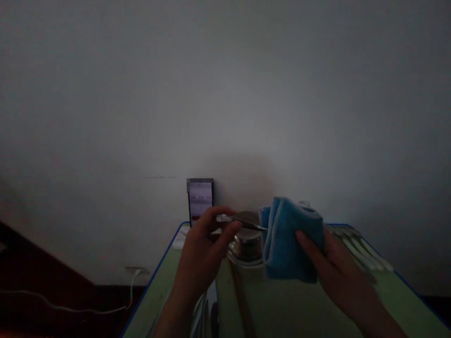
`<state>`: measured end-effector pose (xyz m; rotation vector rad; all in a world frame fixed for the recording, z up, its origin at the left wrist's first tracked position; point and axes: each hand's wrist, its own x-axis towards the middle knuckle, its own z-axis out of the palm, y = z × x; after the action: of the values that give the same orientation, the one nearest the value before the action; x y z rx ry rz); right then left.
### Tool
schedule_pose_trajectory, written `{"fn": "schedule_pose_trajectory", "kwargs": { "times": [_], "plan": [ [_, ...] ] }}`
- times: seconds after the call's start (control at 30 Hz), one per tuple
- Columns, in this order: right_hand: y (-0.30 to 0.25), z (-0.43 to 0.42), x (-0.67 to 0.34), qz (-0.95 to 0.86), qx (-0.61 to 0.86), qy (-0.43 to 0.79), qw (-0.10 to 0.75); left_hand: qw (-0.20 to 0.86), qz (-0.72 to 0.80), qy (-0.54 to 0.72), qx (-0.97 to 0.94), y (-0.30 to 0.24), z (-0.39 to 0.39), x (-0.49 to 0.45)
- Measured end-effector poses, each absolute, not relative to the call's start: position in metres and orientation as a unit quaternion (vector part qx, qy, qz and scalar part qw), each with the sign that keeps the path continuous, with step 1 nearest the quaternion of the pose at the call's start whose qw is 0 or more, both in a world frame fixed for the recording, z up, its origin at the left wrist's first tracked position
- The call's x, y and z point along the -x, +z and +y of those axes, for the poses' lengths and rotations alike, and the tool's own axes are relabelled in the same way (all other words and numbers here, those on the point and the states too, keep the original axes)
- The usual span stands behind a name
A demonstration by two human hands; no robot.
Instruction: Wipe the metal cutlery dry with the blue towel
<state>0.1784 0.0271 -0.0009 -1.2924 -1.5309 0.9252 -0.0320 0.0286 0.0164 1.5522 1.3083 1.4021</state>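
Observation:
My left hand point(211, 244) pinches a thin metal utensil point(248, 224) between thumb and fingers, just left of the middle. The utensil's far end disappears into a folded blue cloth point(292, 239) with pale edging, so its kind does not show. On the right, my right hand point(327, 263) grips the cloth, thumb on the near face and fingers behind. Both hands are raised above the table. Behind the utensil stands a shiny metal bowl point(246, 249), apparently upside down and partly covered by the cloth and left hand.
A green table point(282, 310) with blue edging stands against a grey wall. A phone point(201, 199) showing a timer leans at the back. Brown chopsticks point(241, 300) lie mid-table, dim metal utensils point(200, 314) beside my left forearm. Several white-handled utensils point(364, 251) lie right. A white cable point(132, 291) hangs left.

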Motion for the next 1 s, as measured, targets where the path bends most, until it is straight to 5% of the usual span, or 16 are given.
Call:
{"fn": "schedule_pose_trajectory", "kwargs": {
  "times": [0.37, 0.67, 1.0],
  "plan": [
    [-0.013, 0.073, -0.163, -0.486, 0.496, 0.413, 0.589, 0.349, 0.505, 0.432, -0.661, 0.004, 0.041, 0.038],
    [-0.011, 0.08, -0.141, -0.433, 0.429, 0.591, 0.529, 0.357, 0.537, 0.559, -0.521, 0.0, 0.052, 0.046],
    [-0.015, 0.095, -0.132, -0.459, 0.473, 0.543, 0.52, 0.352, 0.578, 0.495, -0.544, -0.007, 0.058, 0.055]
  ]
}}
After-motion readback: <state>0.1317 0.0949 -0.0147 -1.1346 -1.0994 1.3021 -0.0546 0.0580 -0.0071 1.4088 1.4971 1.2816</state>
